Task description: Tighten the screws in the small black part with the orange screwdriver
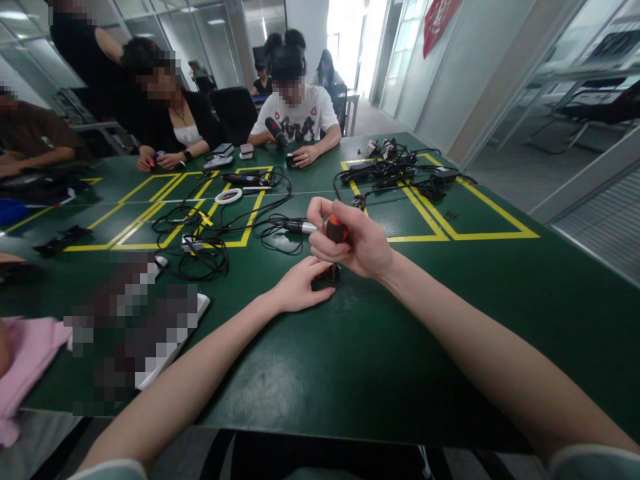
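Observation:
My right hand (pixel 367 241) is wrapped round the red and black handle of a screwdriver (pixel 338 229), held above the green table (pixel 400 360). Below it, the fingers and thumb of my left hand (pixel 299 287) close on a small dark part (pixel 331 275) at the tabletop. The screwdriver points down toward this part; whether its tip touches a screw there is too small to make out. Just beyond my hands lies a black cable with a silver-ended tool (pixel 300 227).
Tangled black cables (pixel 385 170) lie at the back right, near several small screws (pixel 451 214). More cables (pixel 205 257), a white ring (pixel 229 196) and yellow tape outlines (pixel 490 235) are on the table. A person in a white shirt (pixel 300 123) works opposite.

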Motion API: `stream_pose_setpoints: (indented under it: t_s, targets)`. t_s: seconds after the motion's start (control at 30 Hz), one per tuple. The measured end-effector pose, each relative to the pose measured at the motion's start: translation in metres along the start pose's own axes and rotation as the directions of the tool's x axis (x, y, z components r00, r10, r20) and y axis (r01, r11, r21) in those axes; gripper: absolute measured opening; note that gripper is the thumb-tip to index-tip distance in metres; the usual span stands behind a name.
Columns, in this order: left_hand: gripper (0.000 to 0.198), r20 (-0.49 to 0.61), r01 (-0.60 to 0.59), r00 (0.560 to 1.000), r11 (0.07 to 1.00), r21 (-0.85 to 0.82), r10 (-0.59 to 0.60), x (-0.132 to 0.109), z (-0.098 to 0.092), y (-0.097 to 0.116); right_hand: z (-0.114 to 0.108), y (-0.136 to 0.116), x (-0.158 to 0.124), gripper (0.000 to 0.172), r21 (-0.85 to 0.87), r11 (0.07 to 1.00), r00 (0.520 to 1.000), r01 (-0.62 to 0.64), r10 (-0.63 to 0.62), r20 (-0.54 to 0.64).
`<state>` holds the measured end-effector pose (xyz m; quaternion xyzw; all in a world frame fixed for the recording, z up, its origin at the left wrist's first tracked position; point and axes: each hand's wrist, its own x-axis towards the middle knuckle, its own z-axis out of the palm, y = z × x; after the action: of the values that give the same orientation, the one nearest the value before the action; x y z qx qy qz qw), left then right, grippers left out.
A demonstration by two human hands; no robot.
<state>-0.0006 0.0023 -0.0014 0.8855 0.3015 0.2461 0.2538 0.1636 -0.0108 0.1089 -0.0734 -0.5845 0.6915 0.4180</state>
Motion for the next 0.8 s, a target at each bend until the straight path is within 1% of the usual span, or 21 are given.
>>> stream_pose_setpoints:
  t_s: [0.07,0.17,0.33,0.43,0.5,0.63,0.73,0.8]
  targets:
    - [0.027,-0.001,-0.003,1.0,1.0,-0.001,0.003,0.0003,-0.0004,0.0001,-0.0003,0.0003,-0.0007,0.041,-0.023,1.0,1.0,0.001,-0.001,-0.017]
    - [0.026,-0.001,0.004,1.0,1.0,0.005,-0.004,0.0004,-0.0005,-0.0005,-0.0015,-0.0002,0.0006,0.042,-0.039,0.999,0.999,0.015,-0.016,-0.031]
    - [0.032,0.009,0.025,1.0,1.0,0.0,-0.025,-0.0002,-0.0003,-0.0011,-0.0022,-0.0043,0.0042,0.053,-0.044,0.999,0.998,0.001,-0.005,-0.07]
    - [0.029,0.016,0.023,1.0,1.0,-0.004,-0.023,-0.0002,-0.0005,-0.0013,-0.0016,-0.0055,0.0039,0.057,-0.016,1.0,0.998,-0.024,0.024,-0.055]
    - [0.026,0.017,0.021,1.0,1.0,0.003,-0.021,0.0001,-0.0007,-0.0014,-0.0011,-0.0049,0.0025,0.055,-0.003,1.0,0.999,-0.026,0.026,-0.04]
    - [0.027,0.012,0.018,1.0,1.0,0.006,-0.018,0.0004,-0.0006,-0.0015,-0.0014,-0.0026,-0.0003,0.041,-0.002,1.0,0.999,0.008,-0.008,-0.04]
    - [0.032,0.012,0.004,1.0,1.0,-0.001,-0.004,0.0001,-0.0002,-0.0018,-0.0032,-0.0022,0.0001,0.041,-0.036,0.999,0.997,0.036,-0.039,-0.066]
    - [0.035,0.015,0.005,1.0,1.0,0.001,-0.005,-0.0002,-0.0001,-0.002,-0.0045,-0.0028,0.0016,0.043,-0.052,0.998,0.996,0.041,-0.045,-0.08]
